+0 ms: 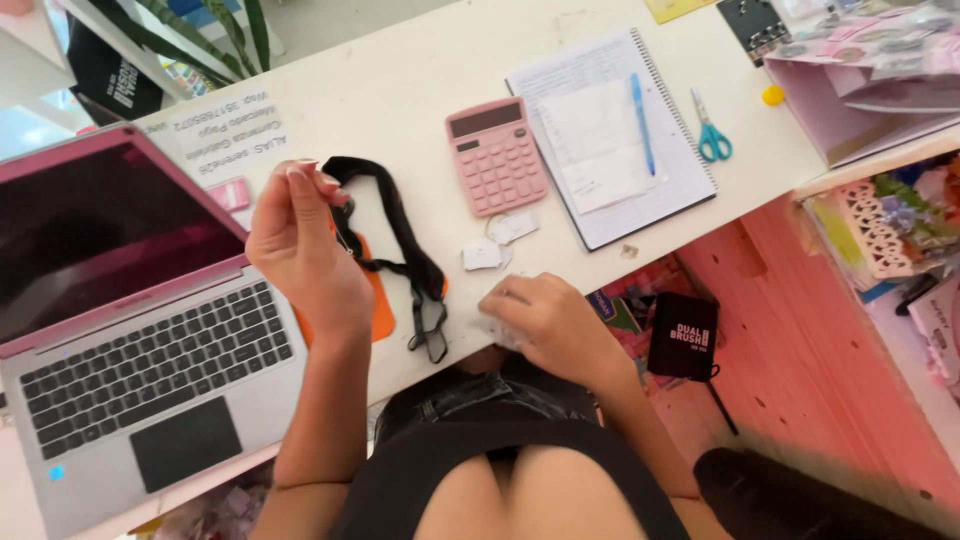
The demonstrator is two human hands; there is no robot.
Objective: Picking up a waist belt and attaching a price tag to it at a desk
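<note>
My left hand (300, 245) is raised above the white desk (400, 80), fingers pinched on a black strap (400, 235) that loops up and hangs down to the desk edge. Under the strap lies an orange flat piece (381, 310). My right hand (550, 320) rests at the desk's front edge, fingers curled over small white paper tags (497, 332). More white tags (497, 240) lie just beyond it, below a pink calculator (496, 155).
A pink laptop (130, 330) stands open at the left. A spiral notebook (610, 135) with a blue pen (641, 120) lies at the right, blue scissors (711, 130) beside it. A pink folder with stickers (870, 70) sits at the far right. A black pouch (683, 335) lies on the floor.
</note>
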